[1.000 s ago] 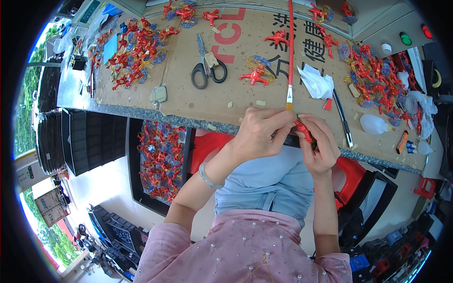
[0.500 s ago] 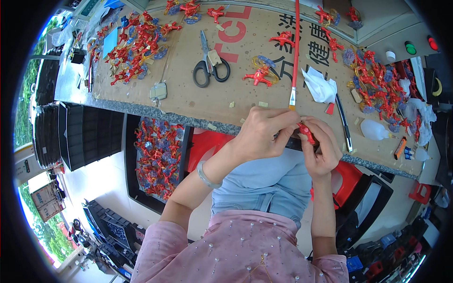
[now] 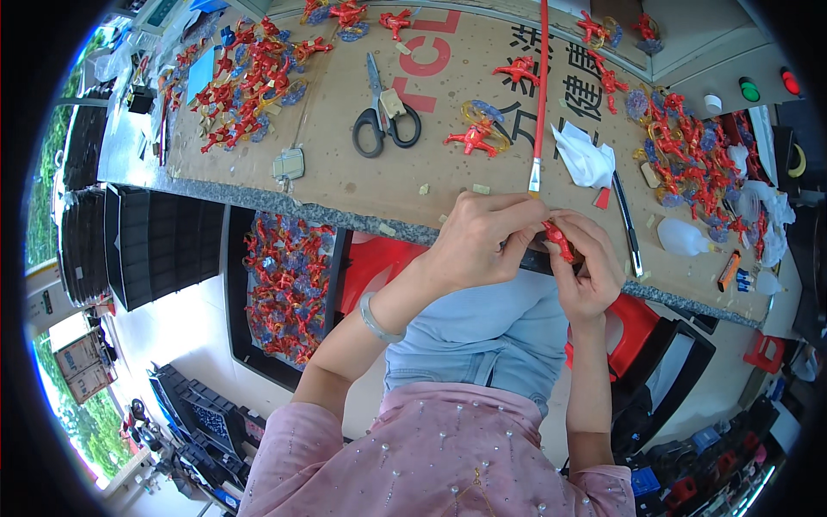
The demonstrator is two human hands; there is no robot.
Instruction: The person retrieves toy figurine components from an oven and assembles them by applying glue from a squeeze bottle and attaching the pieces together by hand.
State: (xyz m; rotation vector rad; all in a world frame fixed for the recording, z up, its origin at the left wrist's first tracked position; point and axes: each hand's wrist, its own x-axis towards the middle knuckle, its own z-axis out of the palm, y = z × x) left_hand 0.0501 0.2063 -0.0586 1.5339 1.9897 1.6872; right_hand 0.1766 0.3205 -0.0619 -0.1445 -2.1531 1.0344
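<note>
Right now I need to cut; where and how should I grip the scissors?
The scissors are probably best gripped by the left black loop, from the near side: both loops face the near table edge, and a tan block overlaps the right handle.

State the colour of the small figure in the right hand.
The figure is red where visible, seen best in the head view.

Bright, mostly even light fills the view, and the tall window openings (image 3: 90, 422) at the far left are partly washed out by daylight, with a pale sheen on the smooth white floor (image 3: 181, 345). Shadows on the brown cardboard-covered tabletop (image 3: 323, 129) are faint. Fisheye distortion bows its front edge, and the lower right margin looks dim and soft.
</note>
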